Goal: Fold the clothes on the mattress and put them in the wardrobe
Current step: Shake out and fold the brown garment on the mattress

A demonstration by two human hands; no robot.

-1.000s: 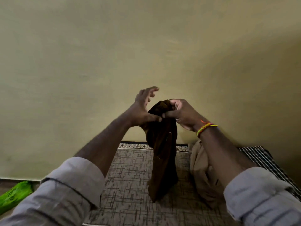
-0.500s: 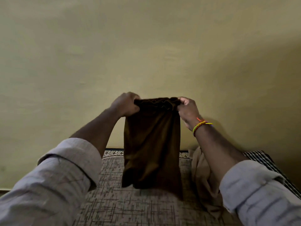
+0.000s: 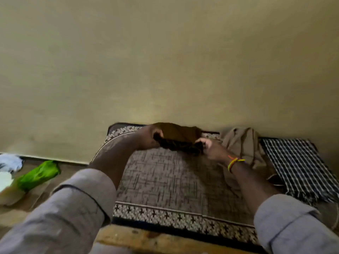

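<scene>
A dark brown garment [image 3: 178,137] is stretched low over the far end of the patterned mattress [image 3: 165,180], close to the wall. My left hand [image 3: 149,137] grips its left end and my right hand [image 3: 211,148], with a coloured bracelet at the wrist, grips its right end. The cloth is bunched between the two hands and blurred by motion. A beige garment [image 3: 244,145] lies crumpled on the mattress just right of my right hand. No wardrobe is in view.
A black-and-white checked cloth [image 3: 297,167] lies at the mattress's right end. On the floor to the left are a green bundle [image 3: 38,175] and pale cloths [image 3: 11,162]. A plain wall runs behind the mattress. A wooden edge [image 3: 156,239] shows at the front.
Both hands spread the brown garment out at chest height, then brought it down and forward onto the far end of the mattress. The view has tilted downward.
</scene>
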